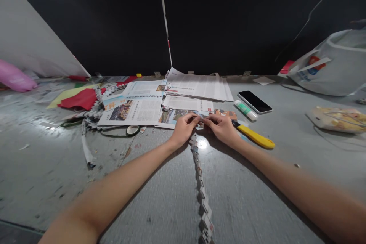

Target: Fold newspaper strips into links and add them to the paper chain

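My left hand (185, 127) and my right hand (221, 127) meet above the table, thumbs and fingers pinched together. Between the fingertips is a small folded paper strip (201, 118), mostly hidden by them. Just below the hands, a zigzag chain of folded newspaper (203, 198) runs along the table toward me. Whether the strip is joined to the chain's upper end, I cannot tell. By my right hand lies a yellow-handled utility knife (256, 136), its front end partly behind the fingers.
Newspaper sheets (197, 85) lie beyond my hands. On the right are a glue stick (246, 109), a smartphone (254, 101), a patterned pouch (337, 119) and a white bag (331, 65). Leftward are a tape roll (133, 130), red paper (80, 99) and another folded chain (97, 108).
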{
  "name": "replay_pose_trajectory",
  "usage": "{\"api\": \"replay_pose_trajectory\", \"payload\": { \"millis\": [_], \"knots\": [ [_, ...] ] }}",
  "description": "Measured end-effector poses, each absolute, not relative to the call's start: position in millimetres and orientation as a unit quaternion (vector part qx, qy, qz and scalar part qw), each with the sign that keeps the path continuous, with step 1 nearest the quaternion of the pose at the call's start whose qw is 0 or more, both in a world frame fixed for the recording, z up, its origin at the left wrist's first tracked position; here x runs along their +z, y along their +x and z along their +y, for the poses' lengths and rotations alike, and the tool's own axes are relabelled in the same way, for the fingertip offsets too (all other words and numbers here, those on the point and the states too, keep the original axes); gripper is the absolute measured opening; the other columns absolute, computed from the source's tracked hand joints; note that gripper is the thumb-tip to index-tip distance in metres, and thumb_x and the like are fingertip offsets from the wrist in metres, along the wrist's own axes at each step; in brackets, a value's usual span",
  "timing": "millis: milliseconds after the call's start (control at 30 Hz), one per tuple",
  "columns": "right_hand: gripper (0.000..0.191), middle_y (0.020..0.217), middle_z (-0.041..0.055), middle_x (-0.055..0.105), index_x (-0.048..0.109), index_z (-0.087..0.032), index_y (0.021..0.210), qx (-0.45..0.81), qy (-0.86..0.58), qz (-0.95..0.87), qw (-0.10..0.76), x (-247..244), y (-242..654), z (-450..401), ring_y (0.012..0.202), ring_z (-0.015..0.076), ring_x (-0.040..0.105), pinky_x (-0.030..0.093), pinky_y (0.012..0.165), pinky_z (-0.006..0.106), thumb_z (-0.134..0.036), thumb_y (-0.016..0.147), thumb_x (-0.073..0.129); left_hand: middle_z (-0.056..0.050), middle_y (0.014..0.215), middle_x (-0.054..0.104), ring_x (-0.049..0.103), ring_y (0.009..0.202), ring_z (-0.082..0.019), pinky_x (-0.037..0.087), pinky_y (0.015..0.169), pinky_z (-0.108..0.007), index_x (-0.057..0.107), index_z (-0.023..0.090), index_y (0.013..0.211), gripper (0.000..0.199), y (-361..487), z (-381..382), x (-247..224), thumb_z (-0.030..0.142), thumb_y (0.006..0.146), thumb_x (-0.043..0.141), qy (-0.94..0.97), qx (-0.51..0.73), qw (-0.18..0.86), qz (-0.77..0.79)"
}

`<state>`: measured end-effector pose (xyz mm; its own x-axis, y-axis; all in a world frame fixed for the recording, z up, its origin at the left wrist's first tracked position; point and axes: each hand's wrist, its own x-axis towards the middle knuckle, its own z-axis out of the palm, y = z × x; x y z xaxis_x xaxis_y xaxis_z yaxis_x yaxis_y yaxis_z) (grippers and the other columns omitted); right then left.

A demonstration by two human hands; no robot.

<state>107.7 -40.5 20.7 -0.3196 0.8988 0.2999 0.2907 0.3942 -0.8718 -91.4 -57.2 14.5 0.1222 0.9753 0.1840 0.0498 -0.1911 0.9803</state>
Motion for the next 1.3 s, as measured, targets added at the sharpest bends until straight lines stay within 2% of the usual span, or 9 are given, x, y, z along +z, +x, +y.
{"api": "replay_pose_trajectory", "payload": {
  "millis": [167, 367, 533, 667, 833, 1033, 1133, 1233, 1300],
  "knots": [
    [0.044, 0.066, 0.0018, 0.069, 0.069, -0.023, 0.074, 0.378, -0.402, -0.728, 0.408, 21.4, 107.1, -42.0, 0.059, 0.0162, 0.058, 0.044, 0.061, 0.033, -0.057, 0.102, 0.067, -0.007, 0.085, 0.075, 0.069, 0.083, -0.02, 0.053, 0.075, -0.03, 0.075, 0.017, 0.095, 0.051, -92.5, -57.1, 16.7, 0.068, 0.094, 0.076, 0.603, 0.496, 0.459, 0.425],
    [0.042, 0.065, 0.0008, 0.066, 0.067, -0.023, 0.073, 0.307, -0.388, -0.76, 0.421, 21.7, 107.4, -43.8, 0.061, 0.0167, 0.058, 0.044, 0.063, 0.033, -0.051, 0.104, 0.064, -0.006, 0.081, 0.072, 0.067, 0.077, -0.019, 0.052, 0.073, -0.031, 0.073, 0.017, 0.092, 0.056, -91.8, -57.8, 19.7, 0.073, 0.091, 0.077, 0.615, 0.493, 0.458, 0.411],
    [0.037, 0.067, 0.0019, 0.069, 0.069, -0.024, 0.078, 0.276, -0.378, -0.767, 0.437, 21.5, 107.6, -46.0, 0.063, 0.0183, 0.062, 0.046, 0.067, 0.034, -0.046, 0.106, 0.062, -0.004, 0.079, 0.07, 0.059, 0.07, -0.015, 0.046, 0.066, -0.028, 0.071, 0.018, 0.091, 0.054, -89.7, -61.3, 21.9, 0.072, 0.097, 0.069, 0.593, 0.489, 0.471, 0.433],
    [0.041, 0.067, 0.0023, 0.07, 0.068, -0.024, 0.077, 0.286, -0.372, -0.771, 0.431, 22.0, 107.1, -45.0, 0.064, 0.0186, 0.062, 0.047, 0.067, 0.034, -0.05, 0.107, 0.061, -0.004, 0.078, 0.069, 0.058, 0.069, -0.015, 0.046, 0.066, -0.028, 0.069, 0.018, 0.086, 0.056, -90.0, -60.7, 21.4, 0.072, 0.098, 0.067, 0.581, 0.496, 0.472, 0.44],
    [0.055, 0.056, -0.001, 0.056, 0.054, -0.024, 0.065, 0.29, -0.377, -0.784, 0.4, 21.7, 107.9, -44.9, 0.056, 0.016, 0.051, 0.039, 0.06, 0.034, -0.056, 0.11, 0.056, -0.004, 0.076, 0.068, 0.059, 0.067, -0.014, 0.046, 0.063, -0.028, 0.067, 0.017, 0.085, 0.06, -91.7, -56.4, 17.7, 0.076, 0.092, 0.072, 0.556, 0.515, 0.487, 0.434],
    [0.054, 0.055, -0.0011, 0.056, 0.054, -0.024, 0.063, 0.305, -0.375, -0.786, 0.386, 20.7, 109.3, -45.3, 0.054, 0.0149, 0.049, 0.035, 0.056, 0.033, -0.052, 0.109, 0.056, -0.004, 0.077, 0.069, 0.061, 0.068, -0.015, 0.046, 0.064, -0.028, 0.07, 0.016, 0.09, 0.059, -91.5, -56.4, 17.1, 0.074, 0.088, 0.079, 0.54, 0.517, 0.501, 0.435],
    [0.049, 0.058, 0.0001, 0.062, 0.06, -0.024, 0.066, 0.306, -0.378, -0.775, 0.403, 21.2, 108.3, -45.7, 0.056, 0.0162, 0.055, 0.041, 0.058, 0.033, -0.05, 0.107, 0.06, -0.003, 0.076, 0.068, 0.059, 0.068, -0.015, 0.045, 0.064, -0.028, 0.071, 0.016, 0.091, 0.058, -91.2, -57.8, 18.8, 0.073, 0.088, 0.08, 0.545, 0.515, 0.499, 0.433],
    [0.03, 0.078, 0.0039, 0.077, 0.072, -0.024, 0.082, 0.308, -0.377, -0.756, 0.437, 22.3, 106.0, -46.4, 0.073, 0.0208, 0.069, 0.052, 0.07, 0.035, -0.047, 0.102, 0.069, -0.002, 0.075, 0.065, 0.056, 0.067, -0.014, 0.043, 0.063, -0.028, 0.072, 0.016, 0.09, 0.056, -91.0, -58.2, 19.3, 0.072, 0.09, 0.078, 0.566, 0.508, 0.482, 0.435],
    [0.021, 0.089, 0.0056, 0.081, 0.074, -0.024, 0.093, 0.314, -0.383, -0.743, 0.451, 22.1, 104.5, -46.2, 0.082, 0.0235, 0.074, 0.056, 0.077, 0.037, -0.045, 0.099, 0.075, -0.002, 0.074, 0.064, 0.054, 0.067, -0.013, 0.041, 0.062, -0.028, 0.072, 0.016, 0.088, 0.055, -90.8, -57.5, 18.3, 0.071, 0.091, 0.077, 0.571, 0.507, 0.476, 0.436]
  ]
}}
